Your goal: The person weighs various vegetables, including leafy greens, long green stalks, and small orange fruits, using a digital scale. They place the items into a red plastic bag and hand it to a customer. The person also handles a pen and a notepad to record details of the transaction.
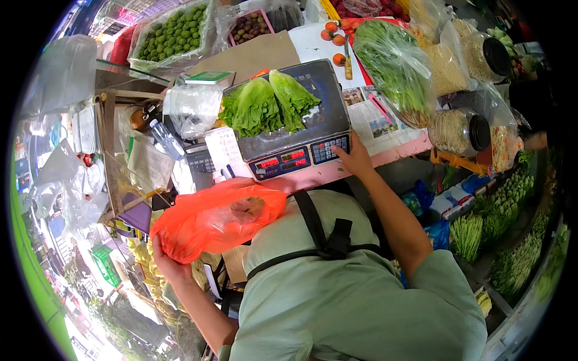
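Observation:
Two heads of green leaf lettuce [266, 106] lie side by side on the dark platform of a digital price scale [311, 122]. Red digits glow on its front panel. My right hand [354, 155] is at the scale's right front corner, its thumb on the keypad [331, 148] and the fingers along the side. At the lower left, my left hand [169, 266] grips the end of a red plastic bag [221, 216], which stretches across to my waist. Something inside the bag shows faintly; I cannot tell what it is.
Behind the scale stand a crate of green fruit [174, 34] and a box of dark fruit [249, 28]. To the right are a wooden-handled knife [348, 65], several tomatoes [338, 39], a pink box cutter [380, 108], bagged leafy greens [397, 67] and a jar [454, 131]. A calculator [201, 158] sits left.

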Demonstrator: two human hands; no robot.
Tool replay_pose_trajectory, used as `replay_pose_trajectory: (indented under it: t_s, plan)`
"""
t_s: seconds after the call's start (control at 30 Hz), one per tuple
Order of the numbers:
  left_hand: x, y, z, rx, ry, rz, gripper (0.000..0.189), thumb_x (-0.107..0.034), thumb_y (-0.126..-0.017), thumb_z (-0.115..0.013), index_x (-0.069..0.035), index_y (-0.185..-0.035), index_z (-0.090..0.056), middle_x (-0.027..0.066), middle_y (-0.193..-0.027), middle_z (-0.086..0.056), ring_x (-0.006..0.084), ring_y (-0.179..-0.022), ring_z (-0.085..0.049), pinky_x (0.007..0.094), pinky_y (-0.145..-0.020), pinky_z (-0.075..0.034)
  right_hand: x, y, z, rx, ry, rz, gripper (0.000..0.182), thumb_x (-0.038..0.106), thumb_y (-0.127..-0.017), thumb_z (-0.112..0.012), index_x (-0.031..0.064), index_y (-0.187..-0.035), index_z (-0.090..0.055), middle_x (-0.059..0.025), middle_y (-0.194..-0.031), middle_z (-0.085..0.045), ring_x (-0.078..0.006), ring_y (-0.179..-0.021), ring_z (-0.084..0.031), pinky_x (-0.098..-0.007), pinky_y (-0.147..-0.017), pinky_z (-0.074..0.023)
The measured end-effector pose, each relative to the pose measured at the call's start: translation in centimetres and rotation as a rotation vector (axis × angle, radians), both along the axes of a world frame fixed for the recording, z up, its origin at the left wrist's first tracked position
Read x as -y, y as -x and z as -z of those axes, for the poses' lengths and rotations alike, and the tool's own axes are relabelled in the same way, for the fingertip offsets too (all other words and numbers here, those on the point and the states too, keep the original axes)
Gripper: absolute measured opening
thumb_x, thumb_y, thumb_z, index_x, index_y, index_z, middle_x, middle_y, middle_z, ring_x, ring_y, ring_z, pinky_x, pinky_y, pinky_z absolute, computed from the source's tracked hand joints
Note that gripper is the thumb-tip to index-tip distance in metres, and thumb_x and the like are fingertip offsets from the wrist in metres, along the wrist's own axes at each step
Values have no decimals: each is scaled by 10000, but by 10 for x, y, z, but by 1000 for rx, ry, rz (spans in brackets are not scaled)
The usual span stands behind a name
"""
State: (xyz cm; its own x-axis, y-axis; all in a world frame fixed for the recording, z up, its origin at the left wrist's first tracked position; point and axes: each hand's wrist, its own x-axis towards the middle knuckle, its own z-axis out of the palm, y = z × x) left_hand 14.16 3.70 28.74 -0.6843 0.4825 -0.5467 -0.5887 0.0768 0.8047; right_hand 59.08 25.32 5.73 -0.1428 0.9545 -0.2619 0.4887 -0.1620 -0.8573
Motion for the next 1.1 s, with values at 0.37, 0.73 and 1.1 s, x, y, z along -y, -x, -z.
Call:
replay_pose_trajectory:
  t_s: [0.37, 0.73, 1.1]
  plan:
    - [-11, -3, -3, -50, -13, 33, 368, -251, -1027, -504, 5, -1282, -579, 129, -1272, -650, 276, -1169, -633, 439, -1006, -517, -13, -20, -3, -278, 216, -77, 719, 172, -868, -772, 35, -1477, -414, -136, -1229, -655, -231, -1114, -631, -366, -977, -489]
    - [-13, 11, 7, -25, -22, 77, 385, -270, -1026, -511, 1, -1291, -579, 132, -1275, -653, 289, -1162, -637, 450, -1009, -515, -10, -6, -22, -137, 86, -54, 663, 190, -858, -767, 8, -1415, -457, -152, -1214, -662, -227, -1103, -635, -356, -957, -490]
    - [-20, 12, 5, -66, -32, 90, 336, -214, -1014, -508, 20, -1237, -599, 141, -1232, -669, 274, -1120, -656, 411, -983, -524, -17, -30, -8, -223, 130, -163, 454, 132, -973, -643, 9, -1383, -491, -111, -1183, -667, -162, -1043, -632, -326, -902, -508]
